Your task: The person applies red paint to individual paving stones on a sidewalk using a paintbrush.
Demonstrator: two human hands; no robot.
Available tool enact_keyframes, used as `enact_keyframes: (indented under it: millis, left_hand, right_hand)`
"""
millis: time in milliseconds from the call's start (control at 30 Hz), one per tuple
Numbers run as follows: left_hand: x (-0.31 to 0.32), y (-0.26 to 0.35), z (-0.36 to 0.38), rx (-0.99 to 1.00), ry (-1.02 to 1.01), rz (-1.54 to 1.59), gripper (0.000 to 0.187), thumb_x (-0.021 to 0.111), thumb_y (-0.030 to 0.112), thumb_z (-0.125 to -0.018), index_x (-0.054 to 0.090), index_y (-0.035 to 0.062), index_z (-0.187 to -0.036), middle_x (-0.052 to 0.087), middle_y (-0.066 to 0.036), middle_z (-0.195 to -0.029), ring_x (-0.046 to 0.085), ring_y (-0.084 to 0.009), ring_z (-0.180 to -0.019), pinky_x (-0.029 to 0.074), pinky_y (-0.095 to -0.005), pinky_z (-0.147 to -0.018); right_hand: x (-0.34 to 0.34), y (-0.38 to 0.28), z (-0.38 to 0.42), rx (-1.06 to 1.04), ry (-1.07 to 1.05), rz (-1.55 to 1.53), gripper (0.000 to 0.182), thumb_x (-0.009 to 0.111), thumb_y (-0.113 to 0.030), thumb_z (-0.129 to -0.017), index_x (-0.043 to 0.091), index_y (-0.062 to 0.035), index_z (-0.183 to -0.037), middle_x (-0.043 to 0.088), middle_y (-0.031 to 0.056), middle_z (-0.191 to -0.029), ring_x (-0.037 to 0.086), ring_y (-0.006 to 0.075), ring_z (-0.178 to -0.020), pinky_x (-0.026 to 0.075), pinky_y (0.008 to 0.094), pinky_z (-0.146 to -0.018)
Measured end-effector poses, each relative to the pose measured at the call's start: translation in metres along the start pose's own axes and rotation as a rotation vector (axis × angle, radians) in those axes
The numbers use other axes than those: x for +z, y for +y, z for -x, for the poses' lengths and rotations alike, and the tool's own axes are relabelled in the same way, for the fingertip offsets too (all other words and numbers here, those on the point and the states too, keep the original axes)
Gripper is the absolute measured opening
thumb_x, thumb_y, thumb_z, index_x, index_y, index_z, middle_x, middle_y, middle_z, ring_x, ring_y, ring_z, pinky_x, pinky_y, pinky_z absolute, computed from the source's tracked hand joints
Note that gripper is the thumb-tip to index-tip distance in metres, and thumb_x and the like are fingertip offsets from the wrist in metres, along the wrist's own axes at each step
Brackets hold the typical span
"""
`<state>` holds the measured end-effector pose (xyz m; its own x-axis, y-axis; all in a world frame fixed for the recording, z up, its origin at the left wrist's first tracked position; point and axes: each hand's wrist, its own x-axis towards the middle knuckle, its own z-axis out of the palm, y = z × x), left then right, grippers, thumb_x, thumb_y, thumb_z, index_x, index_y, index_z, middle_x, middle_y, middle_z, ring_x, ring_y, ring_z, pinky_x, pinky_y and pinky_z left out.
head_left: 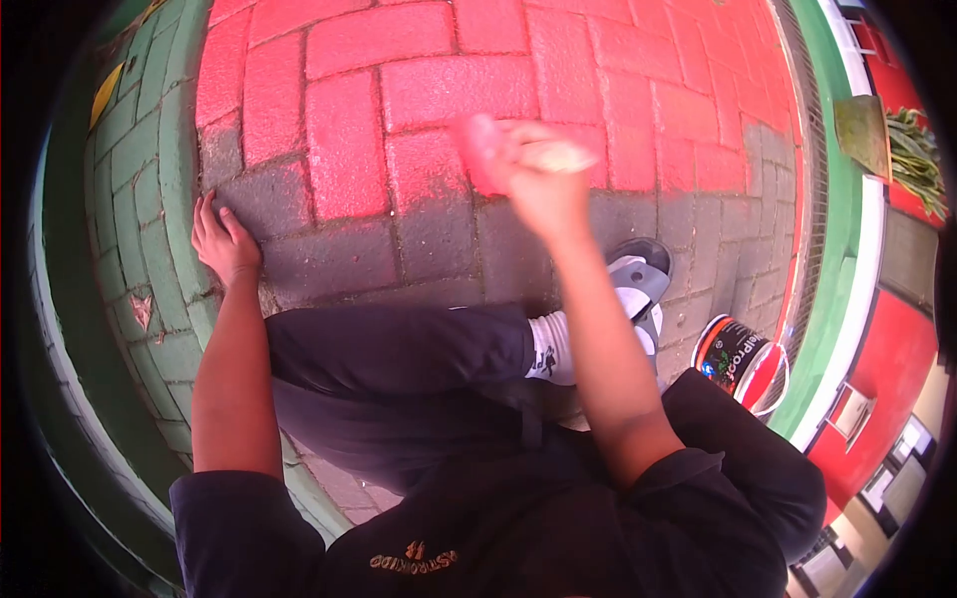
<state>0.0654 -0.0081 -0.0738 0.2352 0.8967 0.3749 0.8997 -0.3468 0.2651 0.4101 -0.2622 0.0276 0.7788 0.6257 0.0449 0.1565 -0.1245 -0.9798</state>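
My right hand (546, 189) is closed around a paintbrush (560, 157), blurred by motion. The brush's pale handle shows at the fist, and its red-covered end (481, 149) is over the painted pavers. Wet-looking bright red paint (449, 90) covers the blocks ahead, ending in a ragged edge against bare grey pavers (439, 249). My left hand (225, 242) lies with fingers apart on the paving, beside the green kerb (184, 149), and holds nothing.
A black paint bucket (736, 357) with red paint inside stands at the right, near my sandalled foot (643, 284). A drain grate (812, 159) and green ledge (847, 229) run along the right. A planter (863, 135) sits beyond. A dry leaf (141, 311) lies on the green bricks.
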Motion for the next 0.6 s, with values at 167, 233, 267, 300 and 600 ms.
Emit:
enact_keyframes:
  millis: [167, 233, 267, 300, 600]
  left_hand:
    - [0.0, -0.004, -0.001, 0.016, 0.014, -0.01, 0.04, 0.051, 0.034, -0.101, 0.06, 0.0204, -0.137, 0.057, -0.006, -0.147, 0.05, -0.0332, -0.134, 0.037, -0.0472, -0.113]
    - [-0.002, -0.001, -0.001, -0.005, 0.001, -0.024, 0.041, 0.051, 0.035, -0.101, 0.06, 0.0201, -0.137, 0.057, -0.006, -0.147, 0.05, -0.033, -0.134, 0.037, -0.0471, -0.113]
    - [-0.003, 0.002, 0.0, -0.021, -0.009, -0.04, 0.041, 0.051, 0.035, -0.101, 0.06, 0.0198, -0.137, 0.057, -0.005, -0.147, 0.049, -0.0329, -0.134, 0.037, -0.047, -0.112]
    - [-0.004, 0.002, 0.0, -0.025, -0.019, -0.036, 0.041, 0.051, 0.036, -0.101, 0.061, 0.0198, -0.137, 0.056, -0.005, -0.147, 0.049, -0.0327, -0.134, 0.037, -0.0469, -0.112]
    - [-0.002, 0.006, 0.0, -0.026, -0.042, -0.089, 0.042, 0.048, 0.037, -0.102, 0.058, 0.0202, -0.139, 0.055, -0.005, -0.148, 0.048, -0.0328, -0.135, 0.036, -0.0475, -0.113]
  right_hand:
    - [-0.126, 0.03, -0.031, 0.08, 0.16, 0.087, 0.018, 0.069, -0.002, -0.092, 0.064, -0.0041, -0.075, 0.065, 0.0023, -0.07, 0.061, 0.0083, -0.065, 0.052, 0.0267, -0.058]
    - [-0.135, 0.005, -0.033, 0.035, 0.212, 0.473, 0.016, 0.067, 0.002, -0.091, 0.064, -0.003, -0.076, 0.066, 0.0046, -0.073, 0.061, 0.0086, -0.067, 0.054, 0.0269, -0.063]
    - [-0.142, -0.004, -0.031, -0.011, 0.258, 0.856, 0.015, 0.064, 0.006, -0.09, 0.064, -0.0019, -0.077, 0.066, 0.0068, -0.077, 0.062, 0.0089, -0.07, 0.056, 0.0272, -0.068]
    - [-0.133, 0.018, -0.031, -0.081, 0.237, 0.643, 0.009, 0.062, 0.006, -0.089, 0.068, 0.0014, -0.083, 0.071, 0.0092, -0.085, 0.065, 0.0118, -0.075, 0.057, 0.028, -0.072]
    - [0.001, -0.011, 0.0, -0.112, -0.118, 0.049, 0.006, 0.068, -0.004, -0.086, 0.068, -0.002, -0.08, 0.074, 0.0073, -0.085, 0.07, 0.0138, -0.079, 0.056, 0.0303, -0.069]
